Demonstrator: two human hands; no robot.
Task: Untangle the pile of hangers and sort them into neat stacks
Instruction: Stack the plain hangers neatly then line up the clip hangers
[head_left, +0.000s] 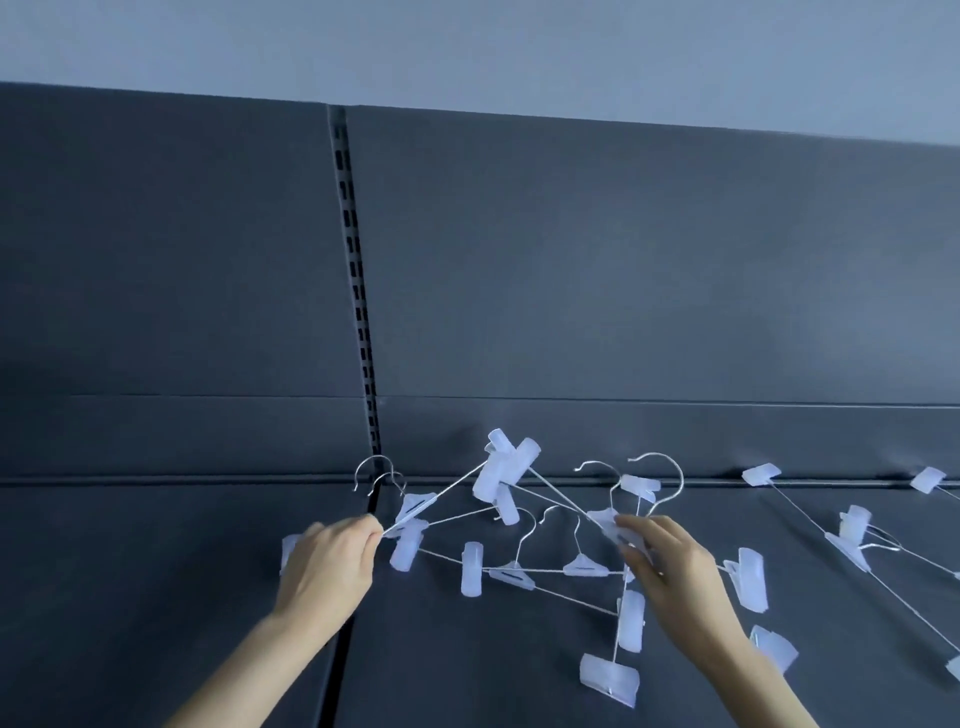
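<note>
Tangled pile of hangers: wire frames with pale translucent clips, lying on the dark padded surface at 6 o'clock in our view. At the pile's 9 o'clock, our left hand pinches one wire bar between thumb and curled fingers; the bar slants up toward 1 o'clock, its end clips raised off the surface. At the pile's 3 o'clock, our right hand grips a hanger's plastic neck, fingers curled round it. Further toward 3 o'clock, apart from the tangle, more clip hangers lie spread flat. At 12 o'clock stands the padded back panel, split by a slotted rail.
</note>
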